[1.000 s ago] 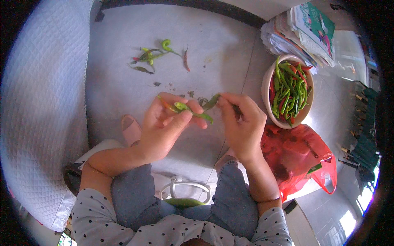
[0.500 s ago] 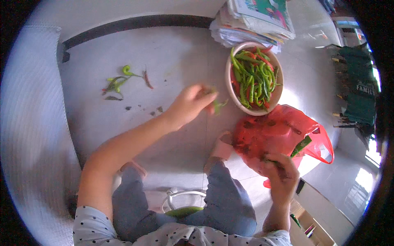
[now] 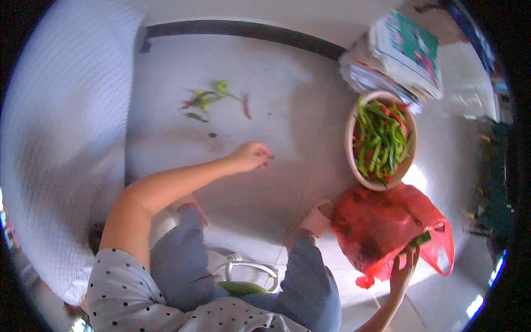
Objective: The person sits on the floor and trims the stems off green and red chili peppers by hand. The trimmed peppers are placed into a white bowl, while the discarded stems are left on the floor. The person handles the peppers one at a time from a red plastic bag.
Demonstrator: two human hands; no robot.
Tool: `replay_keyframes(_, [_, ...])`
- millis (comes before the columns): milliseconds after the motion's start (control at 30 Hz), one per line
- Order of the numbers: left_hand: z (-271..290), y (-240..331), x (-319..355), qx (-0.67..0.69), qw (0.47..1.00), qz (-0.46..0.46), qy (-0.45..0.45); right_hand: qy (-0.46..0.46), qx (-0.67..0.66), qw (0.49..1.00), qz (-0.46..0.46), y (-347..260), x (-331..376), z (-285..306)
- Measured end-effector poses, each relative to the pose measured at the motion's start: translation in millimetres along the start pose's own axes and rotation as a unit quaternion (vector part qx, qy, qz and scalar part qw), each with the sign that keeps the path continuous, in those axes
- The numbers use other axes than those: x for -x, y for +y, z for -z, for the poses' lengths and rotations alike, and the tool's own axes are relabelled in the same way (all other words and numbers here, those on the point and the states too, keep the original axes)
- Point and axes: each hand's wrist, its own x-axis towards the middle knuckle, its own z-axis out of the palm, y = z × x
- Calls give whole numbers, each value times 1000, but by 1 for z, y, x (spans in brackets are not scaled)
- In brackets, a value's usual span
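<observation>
My left hand (image 3: 251, 156) rests low over the grey floor with its fingers curled in, and no pepper shows in it. My right hand (image 3: 405, 266) is at the mouth of a red plastic bag (image 3: 381, 227), pinching a green pepper (image 3: 421, 239) at the bag's edge. A round bowl (image 3: 352, 160) full of green and a few red peppers stands just beyond the bag, to the right of my left hand. A small pile of pepper stems and scraps (image 3: 213, 98) lies on the floor further out to the left.
A stack of magazines and papers (image 3: 406, 55) lies behind the bowl. A white textured mat (image 3: 61, 138) covers the floor on the left. My feet (image 3: 316, 218) sit near the bag. A metal bowl (image 3: 249, 271) with something green sits between my legs.
A second ago both hands worked one green pepper together. My right hand has since gone down to the red bag and taken a pepper there; my left hand no longer shows a pepper.
</observation>
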Motion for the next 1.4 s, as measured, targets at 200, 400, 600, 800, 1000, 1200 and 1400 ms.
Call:
replay_keyframes(200, [154,-90,58,-346,827,-167,411,171,-39,984,36,-54,-5,28])
replay_keyframes(400, [177,-88,55,-426,810,-119,385,23,-209,972,108,-188,18,35])
replay_keyframes(600, [176,-103,37,-403,811,-91,414,-121,-282,938,159,-255,12,16])
replay_keyframes(800, [170,-116,46,-382,846,-77,364,-183,-288,922,181,-272,11,14])
replay_keyframes(1000, [146,-116,52,-297,846,-127,423,-195,-300,913,198,-260,10,7])
replay_keyframes(1200, [155,-127,36,-246,873,-126,402,-202,-299,910,204,-262,11,8])
replay_keyframes(1400, [108,-113,32,-90,926,-121,347,-240,-310,901,186,-257,8,6])
